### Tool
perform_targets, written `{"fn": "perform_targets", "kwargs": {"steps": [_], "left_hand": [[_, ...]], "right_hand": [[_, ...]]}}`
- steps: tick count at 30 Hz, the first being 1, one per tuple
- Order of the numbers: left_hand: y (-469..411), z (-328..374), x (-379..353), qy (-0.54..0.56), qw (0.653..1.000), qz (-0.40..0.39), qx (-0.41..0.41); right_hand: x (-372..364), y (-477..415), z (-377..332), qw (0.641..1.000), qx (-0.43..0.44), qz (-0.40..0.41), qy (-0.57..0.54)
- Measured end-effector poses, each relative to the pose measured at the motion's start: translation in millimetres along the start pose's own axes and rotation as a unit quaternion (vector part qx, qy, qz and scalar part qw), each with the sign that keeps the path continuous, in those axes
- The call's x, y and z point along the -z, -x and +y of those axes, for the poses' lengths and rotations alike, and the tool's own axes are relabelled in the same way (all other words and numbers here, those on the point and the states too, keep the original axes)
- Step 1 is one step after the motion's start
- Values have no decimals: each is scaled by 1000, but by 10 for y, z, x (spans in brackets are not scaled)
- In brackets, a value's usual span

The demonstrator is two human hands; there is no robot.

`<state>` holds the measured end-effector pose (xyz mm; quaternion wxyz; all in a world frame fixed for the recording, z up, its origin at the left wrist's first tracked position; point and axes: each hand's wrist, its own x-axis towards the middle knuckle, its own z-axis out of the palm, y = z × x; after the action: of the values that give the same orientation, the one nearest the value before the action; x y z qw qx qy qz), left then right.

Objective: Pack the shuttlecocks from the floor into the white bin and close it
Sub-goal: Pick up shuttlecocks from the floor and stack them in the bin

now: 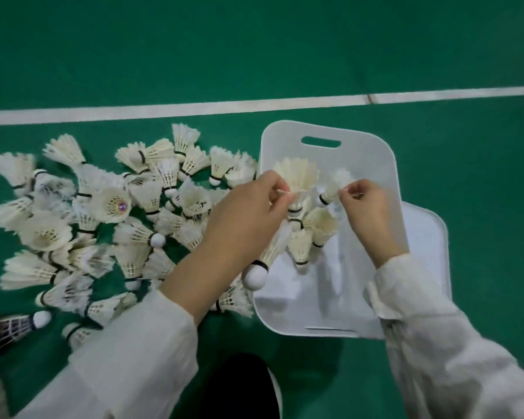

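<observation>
White-feather shuttlecocks (82, 225) heaped on green floor (285, 40) just left of open white bin (372, 158), a few inside. Left hand (248, 213) fingertips pinch yellowish shuttlecock (297, 176) over bin; right hand (366, 204) pinches small shuttlecock (335, 189). Black bands' print, if any, unreadable.

Dim, even light; soft focus, motion blur, bowed wide-angle edges.

White bin (372, 164) is seen open | shuttlecock (297, 176) is pinched by the left hand (248, 213) above it | second shuttlecock (335, 189) is pinched by the right hand (366, 213) | pile of shuttlecocks (103, 222) is spread on green floor (254, 40) beside it
</observation>
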<state>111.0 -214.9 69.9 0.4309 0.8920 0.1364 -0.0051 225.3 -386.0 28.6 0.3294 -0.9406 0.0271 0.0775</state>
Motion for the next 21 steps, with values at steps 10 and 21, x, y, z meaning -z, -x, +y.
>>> {"fn": "perform_targets", "kwargs": {"steps": [10,21], "left_hand": [[-39,-154,-135,7,1000,-12,18],[54,-101,-85,58,998,36,-5]], "right_hand": [[-19,-1,-122,986,98,-132,38],[42,299,-158,974,171,-127,76]]}}
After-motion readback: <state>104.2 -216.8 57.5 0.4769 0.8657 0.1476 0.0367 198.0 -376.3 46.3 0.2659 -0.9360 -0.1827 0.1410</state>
